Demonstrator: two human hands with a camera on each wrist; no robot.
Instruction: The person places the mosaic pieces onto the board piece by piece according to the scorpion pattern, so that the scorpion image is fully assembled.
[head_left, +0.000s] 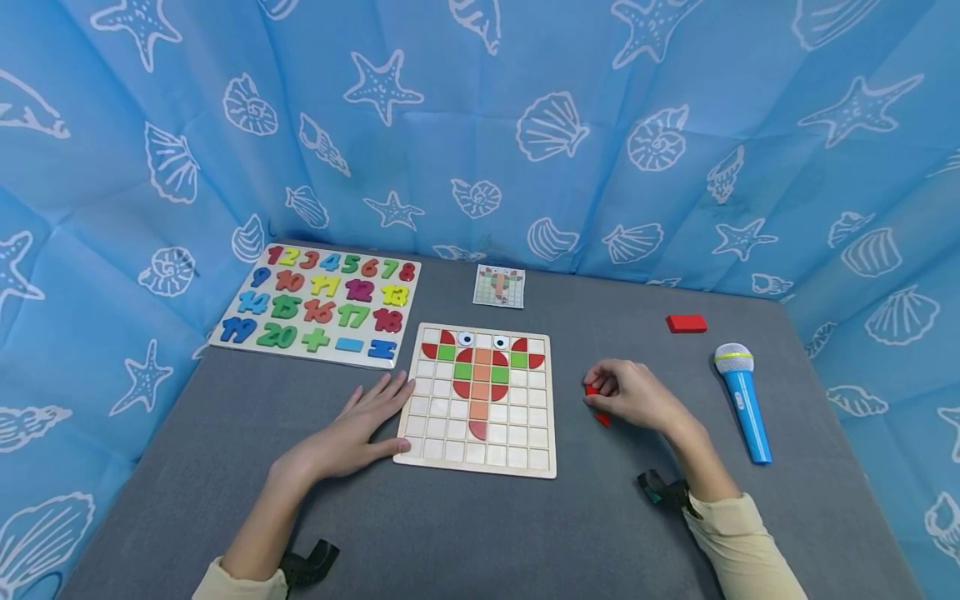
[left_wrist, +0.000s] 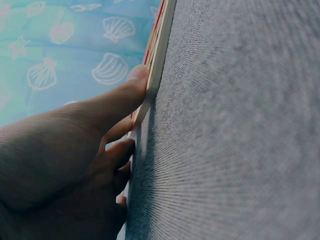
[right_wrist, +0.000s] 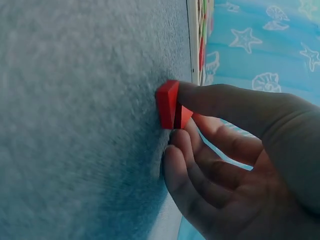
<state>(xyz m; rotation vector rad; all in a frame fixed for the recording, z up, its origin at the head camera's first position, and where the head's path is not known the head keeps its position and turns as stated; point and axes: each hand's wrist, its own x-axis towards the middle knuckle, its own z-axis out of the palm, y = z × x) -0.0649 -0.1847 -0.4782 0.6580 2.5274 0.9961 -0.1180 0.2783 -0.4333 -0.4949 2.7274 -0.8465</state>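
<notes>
At the middle of the table lies a wooden grid board [head_left: 442,448], with red, green and orange tiles and two eye pieces set in its squares. My left hand [head_left: 358,435] rests at the board's left edge, fingers straight, thumb on its rim; the left wrist view shows the thumb [left_wrist: 137,82] against that edge. To the right of the board, my right hand [head_left: 637,396] pinches a red block [right_wrist: 167,106] between thumb and fingers, close to the table. A second red surface [right_wrist: 185,115] shows behind it, partly hidden by the fingers.
A number puzzle board [head_left: 318,302] lies at the back left. Behind the grid board is a small picture card [head_left: 498,287] with a similar pattern. A red block [head_left: 686,323] and a blue toy microphone [head_left: 745,404] lie on the right. A blue curtain [head_left: 450,150] hangs behind.
</notes>
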